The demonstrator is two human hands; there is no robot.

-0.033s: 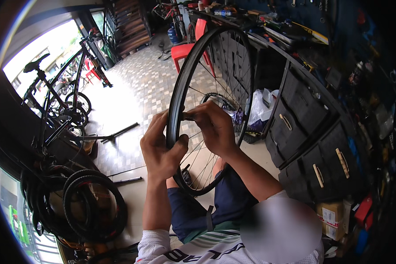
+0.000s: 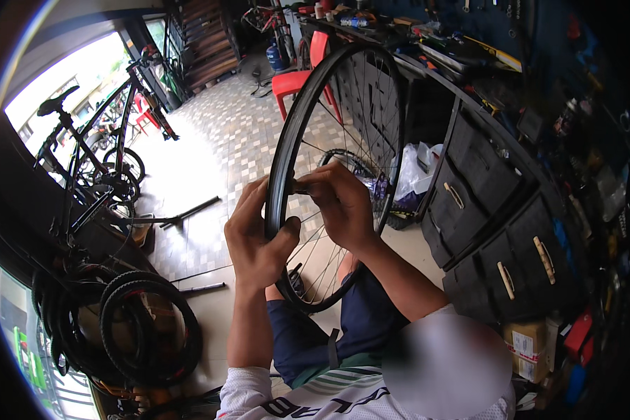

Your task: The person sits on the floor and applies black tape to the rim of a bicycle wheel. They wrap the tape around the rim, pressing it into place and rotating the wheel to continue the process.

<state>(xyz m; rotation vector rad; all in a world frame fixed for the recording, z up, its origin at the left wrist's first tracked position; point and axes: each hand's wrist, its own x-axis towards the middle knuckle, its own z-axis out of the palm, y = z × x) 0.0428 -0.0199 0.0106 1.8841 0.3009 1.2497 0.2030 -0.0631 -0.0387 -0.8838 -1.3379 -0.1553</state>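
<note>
At the near-left stretch of the rim, both hands at work. Left hand [image 2: 252, 241] closed round the rim of a bicycle wheel [image 2: 278, 192], thumb on the inner side, fingers along the outer. Right hand [image 2: 344, 206] just beside it, on the spoke side, fingertips drawn together in a pinch against the rim's inner face; something small and dark there, too hidden to tell what, or whether it belongs to the wheel.

Step in hand, by my reading: fine fingerwork at one spot on the rim, the left hand steadying. The next move would call for that hold kept firm and the pinch kept close in, clear of the spokes.

Wheel upright, slightly tilted, before the seated person; its lower edge by the dark blue shorts [image 2: 362, 308]. Whether it rests on anything, cannot tell.

Farther out: red chair [image 2: 290, 84] beyond the wheel; dark drawers [image 2: 474, 164] to the right; black tyres [image 2: 110, 332] heaped at lower left, a bicycle [image 2: 105, 107] above them.
</note>
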